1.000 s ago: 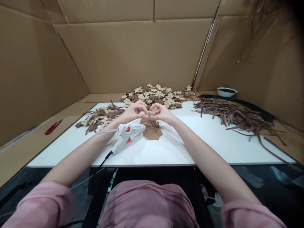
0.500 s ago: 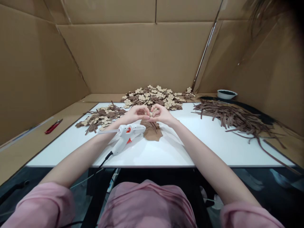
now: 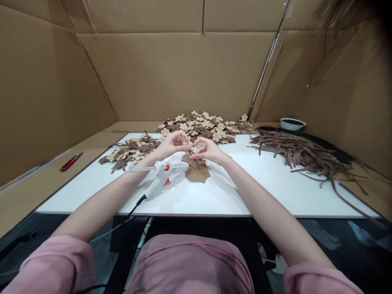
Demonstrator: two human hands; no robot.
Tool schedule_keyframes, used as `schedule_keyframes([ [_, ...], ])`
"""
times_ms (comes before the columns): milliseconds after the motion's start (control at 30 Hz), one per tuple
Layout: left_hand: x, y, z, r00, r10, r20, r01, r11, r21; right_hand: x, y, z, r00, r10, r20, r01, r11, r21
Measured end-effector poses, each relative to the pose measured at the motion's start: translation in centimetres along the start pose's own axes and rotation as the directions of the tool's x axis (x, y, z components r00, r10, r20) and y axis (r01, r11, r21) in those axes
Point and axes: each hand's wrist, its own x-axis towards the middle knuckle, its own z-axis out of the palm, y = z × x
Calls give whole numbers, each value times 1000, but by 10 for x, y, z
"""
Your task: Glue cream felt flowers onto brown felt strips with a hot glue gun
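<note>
In front of me, at the middle of the white board, my left hand (image 3: 174, 146) pinches a small cream flower (image 3: 190, 144) between thumb and fingertips. My right hand (image 3: 210, 150) has its fingers curled round the other side of this flower, its thumb lower down. A thin brown strip (image 3: 194, 159) slants down below the flower; whether it is joined to it I cannot tell. Beneath the hands lies a brown irregular flat piece (image 3: 197, 173). A white glue gun (image 3: 162, 175) with an orange trigger stands beside it, close to my left forearm.
Behind my hands is a large heap of cream and brown flowers (image 3: 211, 124). A smaller heap of flowers and strips (image 3: 131, 151) lies left. Many brown strips (image 3: 300, 149) lie right, near a white bowl (image 3: 292, 124). A red cutter (image 3: 71, 162) is far left. Cardboard walls (image 3: 183, 73) surround the board.
My hands have moved slightly apart round the flower, and the right fingers have opened a little. More of the flower and the brown strip shows between them. The glue gun stays put.
</note>
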Motion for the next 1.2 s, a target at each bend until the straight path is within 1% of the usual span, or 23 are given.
schedule_keyframes([
  [233, -2, 1, 1, 1000, -2, -29, 1, 999, -37, 0, 0, 1, 1000, 4, 21, -4, 1000, -11],
  [567, -1, 0, -1, 999, -6, -43, 2, 997, -82, 0, 2, 0, 998, 8, 59, -10, 999, 46],
  [733, -2, 0, -5, 996, -12, -90, 6, 998, -66, -1, 1, 1, 997, 65, 39, -66, 998, 21],
  [833, -3, 1, -8, 993, -35, -115, 28, 997, -70, -2, 0, 1, 995, 86, 51, -88, 996, 35],
  [933, -4, 3, -9, 991, -60, -116, 51, 995, -82, -3, -2, 1, 991, 104, 80, -110, 991, 75],
  [1033, -4, 5, -9, 991, -59, -117, 49, 995, -87, -4, -6, -1, 987, 127, 96, -136, 986, 92],
  [1200, -4, 5, -11, 989, -67, -130, 53, 993, -107, -7, -14, -2, 988, 139, 65, -146, 982, 116],
])
